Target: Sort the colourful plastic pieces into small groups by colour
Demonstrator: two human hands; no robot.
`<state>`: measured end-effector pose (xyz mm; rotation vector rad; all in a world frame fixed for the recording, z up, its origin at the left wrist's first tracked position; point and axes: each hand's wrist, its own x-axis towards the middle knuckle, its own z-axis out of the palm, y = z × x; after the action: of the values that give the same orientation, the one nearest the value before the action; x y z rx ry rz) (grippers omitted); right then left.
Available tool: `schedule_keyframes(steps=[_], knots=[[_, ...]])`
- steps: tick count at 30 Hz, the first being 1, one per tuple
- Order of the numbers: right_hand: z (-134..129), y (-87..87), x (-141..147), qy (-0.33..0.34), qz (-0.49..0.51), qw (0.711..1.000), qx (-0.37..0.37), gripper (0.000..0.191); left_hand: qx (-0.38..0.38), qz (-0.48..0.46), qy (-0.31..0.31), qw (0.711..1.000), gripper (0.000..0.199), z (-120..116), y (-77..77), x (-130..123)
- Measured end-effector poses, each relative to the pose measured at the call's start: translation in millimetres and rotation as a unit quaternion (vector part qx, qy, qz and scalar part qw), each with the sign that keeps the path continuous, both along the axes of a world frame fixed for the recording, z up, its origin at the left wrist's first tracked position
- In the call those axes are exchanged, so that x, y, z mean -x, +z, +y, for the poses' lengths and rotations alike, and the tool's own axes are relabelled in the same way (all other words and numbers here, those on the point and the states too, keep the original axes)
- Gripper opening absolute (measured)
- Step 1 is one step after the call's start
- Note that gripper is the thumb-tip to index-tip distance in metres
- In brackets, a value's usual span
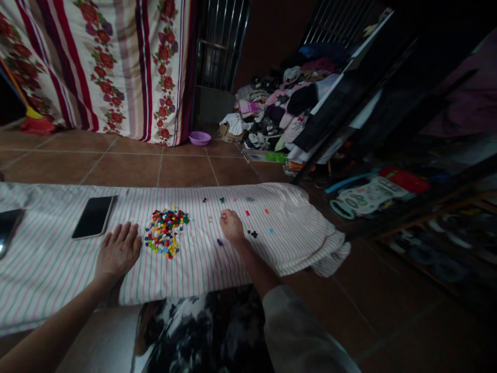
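My left hand [119, 250] lies flat on the striped cloth [135, 282], fingers stretched out, just left of a heap of small multicoloured pieces [165, 228]. To the right of the heap, my right hand [232, 226] is closed in a pinch low over the cloth; what its fingertips hold is too small to name. Around it are small groups of pieces: dark blue [219, 242], black [253, 234], red [247, 213], orange [266, 211], light blue [271, 231], green [222, 200], pink [233, 199] and whitish [210, 219].
A phone [93, 217] lies beyond my left hand, and another dark device [8, 228] is at the left edge. Past the cloth are a purple basin [200, 138], piled clothes [279, 103], a floral curtain [128, 67] and a red broom [37, 125].
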<state>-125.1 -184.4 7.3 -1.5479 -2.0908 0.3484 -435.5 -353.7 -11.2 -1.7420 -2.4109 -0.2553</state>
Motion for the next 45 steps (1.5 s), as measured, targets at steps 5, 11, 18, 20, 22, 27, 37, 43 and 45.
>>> schedule_keyframes(steps=[5, 11, 18, 20, 22, 27, 37, 43, 45], knots=[[6, -2.9, -21, -0.026, -0.029, 0.999, 0.014, 0.022, 0.001, 0.016, -0.001, 1.0, 0.058, 0, -0.5, 0], [8, -8.1, -19, -0.023, -0.057, 0.998, 0.03, 0.027, 0.022, 0.013, 0.007, 1.0, 0.061, 1, 1.6, -1], [14, -17.5, -14, -0.02, -0.047, 0.999, 0.013, 0.023, 0.028, 0.003, 0.011, 1.0, 0.061, 1, 3.6, -2], [16, -21.2, -16, -0.017, -0.033, 0.999, 0.002, 0.025, 0.026, 0.0, 0.01, 1.0, 0.061, 1, 3.6, -2], [17, -24.6, -18, -0.014, -0.02, 1.0, -0.006, 0.027, 0.022, 0.0, 0.011, 1.0, 0.061, 1, 2.8, -2], [21, -29.2, -21, 0.006, -0.004, 1.0, -0.015, 0.03, 0.004, -0.003, 0.013, 1.0, 0.059, 2, -0.3, -1], [13, -20.2, -20, 0.007, -0.018, 1.0, 0.012, 0.038, 0.003, 0.002, 0.013, 1.0, 0.059, 1, 5.4, -4], [2, -9.0, -4, 0.06, -0.016, 0.998, -0.007, 0.033, 0.002, -0.011, 0.014, 1.0, 0.061, 1, 3.6, -3], [1, -5.9, 7, 0.093, -0.019, 0.995, 0.005, 0.031, -0.004, -0.019, 0.014, 1.0, 0.06, 1, 2.3, -3]])
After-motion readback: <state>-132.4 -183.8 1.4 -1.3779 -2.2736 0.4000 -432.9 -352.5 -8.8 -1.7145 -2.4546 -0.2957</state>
